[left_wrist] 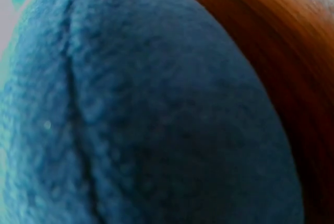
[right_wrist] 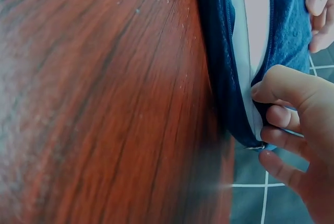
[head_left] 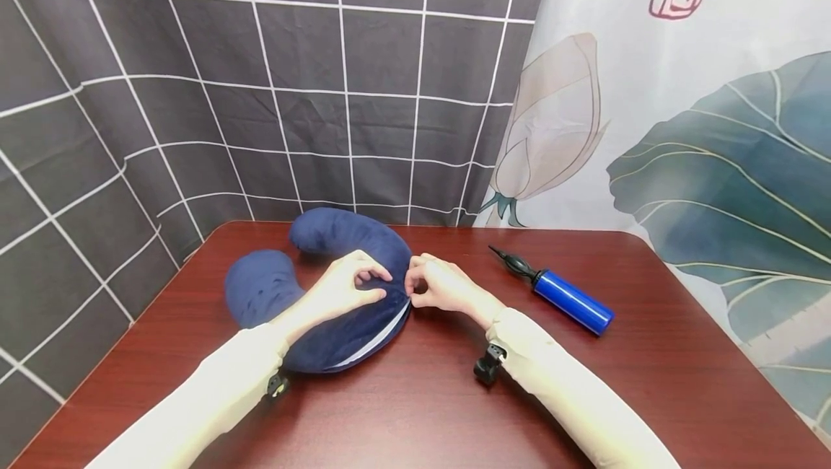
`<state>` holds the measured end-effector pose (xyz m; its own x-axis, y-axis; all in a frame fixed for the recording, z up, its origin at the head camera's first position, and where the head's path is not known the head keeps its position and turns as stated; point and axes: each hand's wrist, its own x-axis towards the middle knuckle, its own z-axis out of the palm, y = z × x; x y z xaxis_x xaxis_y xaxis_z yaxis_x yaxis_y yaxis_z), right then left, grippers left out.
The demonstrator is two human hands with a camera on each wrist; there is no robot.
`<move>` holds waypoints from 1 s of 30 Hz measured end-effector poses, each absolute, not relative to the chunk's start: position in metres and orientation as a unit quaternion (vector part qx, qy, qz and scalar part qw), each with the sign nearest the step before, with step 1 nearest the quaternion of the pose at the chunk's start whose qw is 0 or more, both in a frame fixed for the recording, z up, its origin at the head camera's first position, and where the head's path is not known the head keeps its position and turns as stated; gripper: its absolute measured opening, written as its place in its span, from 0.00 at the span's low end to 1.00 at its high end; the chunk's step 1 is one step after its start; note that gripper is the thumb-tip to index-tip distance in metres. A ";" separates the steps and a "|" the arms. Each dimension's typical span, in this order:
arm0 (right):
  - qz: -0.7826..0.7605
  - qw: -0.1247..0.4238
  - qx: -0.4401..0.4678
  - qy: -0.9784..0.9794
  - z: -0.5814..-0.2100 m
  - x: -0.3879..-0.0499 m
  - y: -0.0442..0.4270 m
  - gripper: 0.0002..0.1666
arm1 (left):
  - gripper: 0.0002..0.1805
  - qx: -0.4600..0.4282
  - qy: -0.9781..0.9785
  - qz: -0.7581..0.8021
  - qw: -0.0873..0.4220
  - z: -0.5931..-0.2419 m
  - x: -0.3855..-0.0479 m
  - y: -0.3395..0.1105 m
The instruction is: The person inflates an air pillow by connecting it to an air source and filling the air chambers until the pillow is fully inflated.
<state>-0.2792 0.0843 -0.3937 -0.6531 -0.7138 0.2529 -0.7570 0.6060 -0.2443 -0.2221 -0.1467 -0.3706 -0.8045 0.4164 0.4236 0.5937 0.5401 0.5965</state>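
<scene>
A dark blue U-shaped neck pillow lies on the table, its open ends toward the left. Along its near right edge an unfastened zipper bares a white inner. My right hand pinches the cover's edge at the far end of this slit, the thumb against the white inner. Over the pillow's top rests my left hand, thumb and fingers bent and apart, with nothing visible between them. Blue fabric of the pillow fills most of the left wrist view, where the left hand is out of sight.
A blue hand pump with a black nozzle lies to the right of my right hand on the reddish-brown table. Behind the table hang a dark grid-patterned curtain and a pale floral one.
</scene>
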 end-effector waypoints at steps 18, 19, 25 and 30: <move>0.190 0.139 0.406 -0.883 -0.387 -0.265 0.077 0.06 | 0.14 -0.313 -0.853 -0.411 0.070 -0.367 -0.235 -0.170; 0.188 0.143 0.405 -0.883 -0.387 -0.264 0.077 0.06 | 0.14 -0.317 -0.852 -0.410 0.070 -0.367 -0.236 -0.171; 0.204 0.140 0.399 -0.883 -0.387 -0.261 0.076 0.05 | 0.11 -0.328 -0.856 -0.377 0.133 -0.367 -0.228 -0.168; 0.224 0.134 0.403 -0.877 -0.388 -0.262 0.079 0.04 | 0.09 -0.307 -0.875 -0.301 0.221 -0.372 -0.205 -0.156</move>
